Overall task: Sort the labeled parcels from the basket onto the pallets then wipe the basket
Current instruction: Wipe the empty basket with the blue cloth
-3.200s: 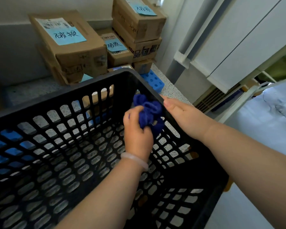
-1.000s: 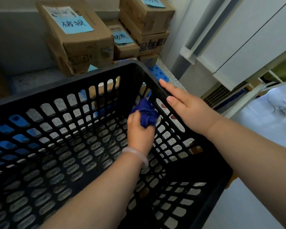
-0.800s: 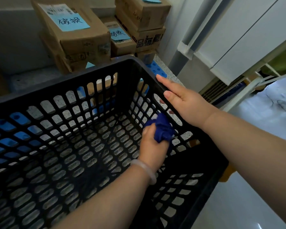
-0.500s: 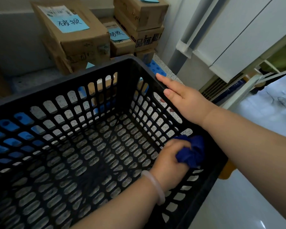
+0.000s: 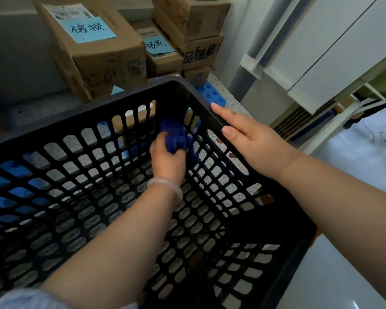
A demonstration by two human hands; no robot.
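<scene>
Inside the basket (image 5: 76,114), left hand (image 5: 167,159) clenches cloth (image 5: 176,137) at corner.
Right hand (image 5: 254,143) flat on rim, fingers (image 5: 225,113) straight; box (image 5: 107,61) label (image 5: 87,30): 破损.

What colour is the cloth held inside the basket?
Dark blue; the cloth shows best in the head view, bunched in the left hand.

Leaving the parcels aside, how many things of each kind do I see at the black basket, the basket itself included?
hands: 2 (left hand, right hand)
blue cloth: 1
bracelet: 1
black basket: 1
Total: 5
</scene>
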